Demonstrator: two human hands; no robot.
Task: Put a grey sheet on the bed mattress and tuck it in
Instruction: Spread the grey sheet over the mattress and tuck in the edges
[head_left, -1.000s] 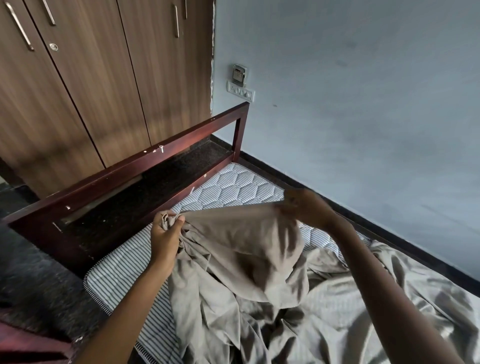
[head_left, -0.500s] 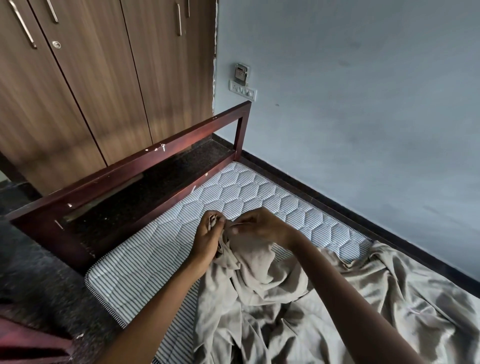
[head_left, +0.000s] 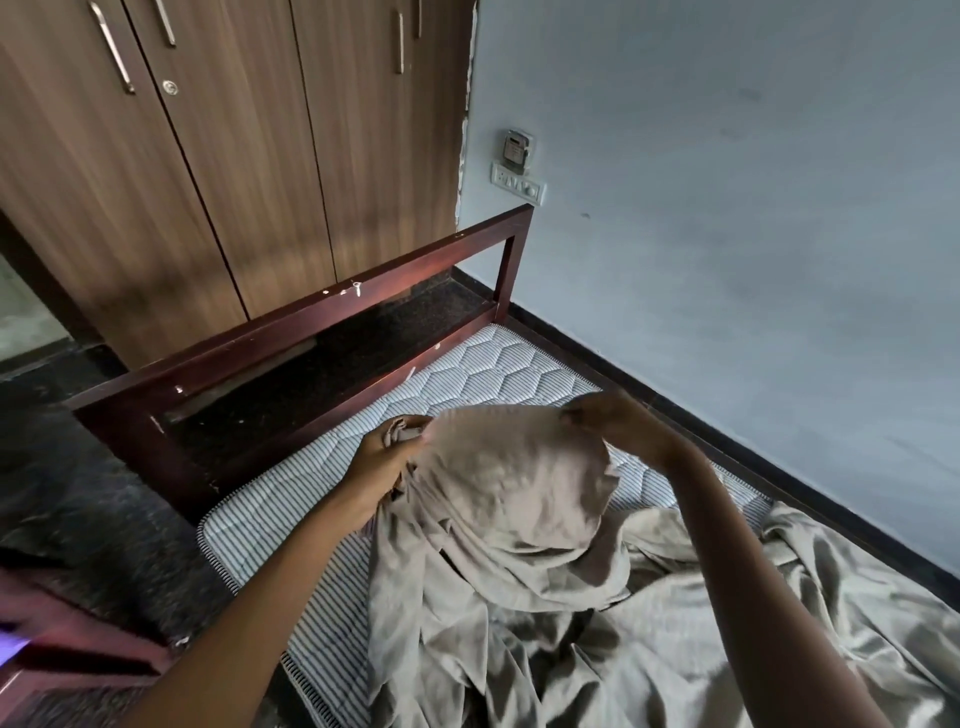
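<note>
Where the view starts at far left, a brown wooden wardrobe (head_left: 208, 182) with metal handles, doors closed, dark speckled floor (head_left: 78, 467) below it. Dark red bed frame (head_left: 311, 332) rail runs diagonally in front of the wardrobe, far post by the wall corner. Striped, hexagon-quilted mattress (head_left: 493, 374) sits just inside the rail, with its near-left corner and far end bare. Left hand (head_left: 384, 462) is over the mattress, fingers curled tight round a bunched wad of the grey sheet (head_left: 519, 493). The sheet is lifted and pulled taut between both hands, hanging down in folds. The rest of it lies crumpled on the mattress toward lower right, not tucked. Right hand (head_left: 613, 421) is raised at about the same height, fingertips pinching the sheet's top edge, wrist bent. Hands are apart with the sheet spanning between them. Grey-blue wall (head_left: 727, 260) fills the right side, with a white switch panel (head_left: 517, 179) near its left edge and a small box above that. Black skirting (head_left: 727, 447) runs along the wall's bottom beside the mattress.
</note>
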